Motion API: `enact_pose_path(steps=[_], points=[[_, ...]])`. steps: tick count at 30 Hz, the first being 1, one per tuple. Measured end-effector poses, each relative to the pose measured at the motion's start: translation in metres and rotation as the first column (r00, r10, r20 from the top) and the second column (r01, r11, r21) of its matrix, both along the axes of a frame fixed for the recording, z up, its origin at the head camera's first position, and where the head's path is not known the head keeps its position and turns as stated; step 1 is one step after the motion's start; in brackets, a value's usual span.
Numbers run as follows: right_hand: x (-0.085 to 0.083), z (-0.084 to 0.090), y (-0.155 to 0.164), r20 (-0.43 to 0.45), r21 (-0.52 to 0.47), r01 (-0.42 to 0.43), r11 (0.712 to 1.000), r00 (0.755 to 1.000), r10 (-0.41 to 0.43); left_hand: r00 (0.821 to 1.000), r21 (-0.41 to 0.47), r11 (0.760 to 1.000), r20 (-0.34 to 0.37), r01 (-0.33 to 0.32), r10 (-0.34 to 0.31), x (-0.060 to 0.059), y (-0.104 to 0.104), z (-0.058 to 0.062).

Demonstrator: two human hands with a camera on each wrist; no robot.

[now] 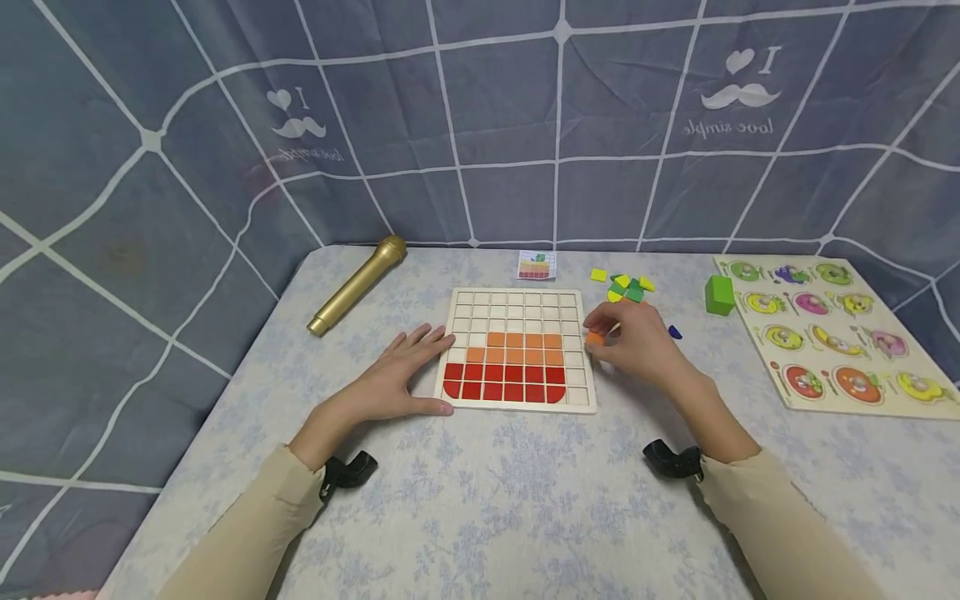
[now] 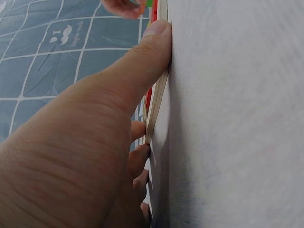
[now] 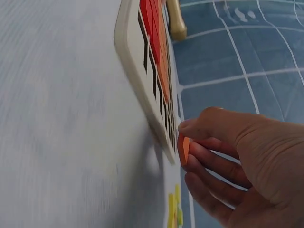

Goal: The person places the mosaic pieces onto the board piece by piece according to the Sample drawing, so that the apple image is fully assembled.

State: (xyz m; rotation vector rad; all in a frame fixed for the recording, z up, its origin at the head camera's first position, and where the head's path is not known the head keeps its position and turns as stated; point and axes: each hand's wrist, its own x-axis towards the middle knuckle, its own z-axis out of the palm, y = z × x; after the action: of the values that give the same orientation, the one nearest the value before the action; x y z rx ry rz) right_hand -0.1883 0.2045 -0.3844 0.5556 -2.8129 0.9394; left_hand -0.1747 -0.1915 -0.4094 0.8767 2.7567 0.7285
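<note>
A small orange square tile [image 1: 595, 338] sits pinched between the thumb and fingertips of the person's right hand [image 1: 633, 342], just right of centre in the head view. In the right wrist view the same tile [image 3: 183, 149] shows edge-on, thumb above and curled fingers below, hovering just off the right rim of the board.

The pale wooden grid board [image 1: 577, 398] lies flat in the middle of the frame on the light floral tablecloth [image 1: 495, 500]. Its bottom two rows are filled with red tiles [image 1: 502, 383], and two rows of orange tiles [image 1: 517, 348] sit above them, the upper row shorter. The upper rows and the side columns are bare.

The relation that matters: the bare cells lie to the left of the held tile, and the orange rows are level with it across the rim. The right hand is far the nearer to them.

The person's left hand [image 1: 397, 379] rests open and flat on the cloth, its thumb against the board's left edge; the left wrist view shows that thumb [image 2: 142, 61] pressed along the rim.

Toward the upper right of the board lies a loose heap of yellow and green tiles [image 1: 626, 287]. A green block [image 1: 719, 295] and a fruit peg puzzle [image 1: 832, 333] lie at the right, a gold cylinder [image 1: 356, 285] at the upper left, and a small pattern card [image 1: 537, 265] above the board.
</note>
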Motion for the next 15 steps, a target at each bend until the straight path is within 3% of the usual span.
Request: enact_pose_path(steps=[15], points=[[-0.013, 0.005, -0.082, 0.058, -0.02, -0.108, 0.994, 0.992, 0.109, 1.0, -0.004, 1.0, 0.008, -0.007, 0.007, 0.001, 0.0, 0.002]])
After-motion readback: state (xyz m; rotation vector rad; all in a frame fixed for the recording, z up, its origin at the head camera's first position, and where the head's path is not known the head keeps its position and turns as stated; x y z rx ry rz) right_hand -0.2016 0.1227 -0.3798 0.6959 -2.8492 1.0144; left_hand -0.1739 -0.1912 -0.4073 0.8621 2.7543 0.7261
